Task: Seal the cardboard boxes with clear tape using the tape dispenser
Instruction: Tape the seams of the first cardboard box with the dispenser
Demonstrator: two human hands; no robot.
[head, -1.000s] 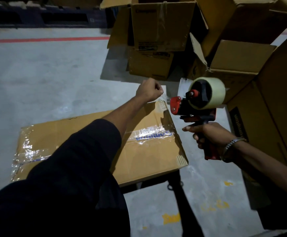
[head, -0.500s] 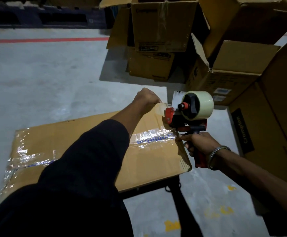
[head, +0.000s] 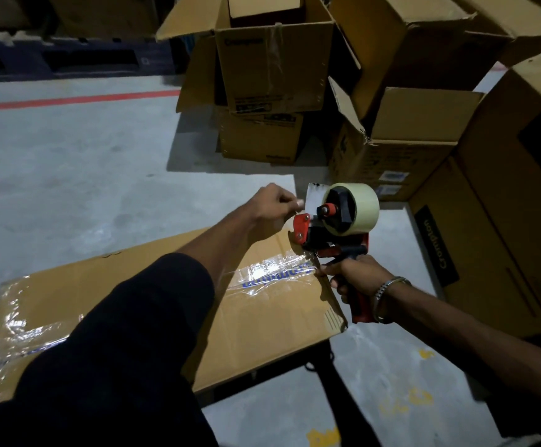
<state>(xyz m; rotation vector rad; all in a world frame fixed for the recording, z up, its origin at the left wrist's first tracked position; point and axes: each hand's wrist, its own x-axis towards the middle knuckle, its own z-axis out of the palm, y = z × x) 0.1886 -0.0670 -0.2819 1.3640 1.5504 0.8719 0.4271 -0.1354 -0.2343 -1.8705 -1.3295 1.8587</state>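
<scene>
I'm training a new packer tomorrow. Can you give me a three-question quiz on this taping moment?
1. True or false: the right hand grips the tape dispenser by its handle.
2. What is the left hand pinching? A) the tape end B) a box flap C) a knife
3. The dispenser's head sits at the flat box's ____ end.

Key: 1 true. 2 A. 3 right.

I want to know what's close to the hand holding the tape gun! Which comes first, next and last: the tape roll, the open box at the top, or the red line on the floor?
From the right hand:
1. Tape roll, just above it on the dispenser.
2. Open box, far ahead at the top.
3. Red line, far off to the left on the floor.
</scene>
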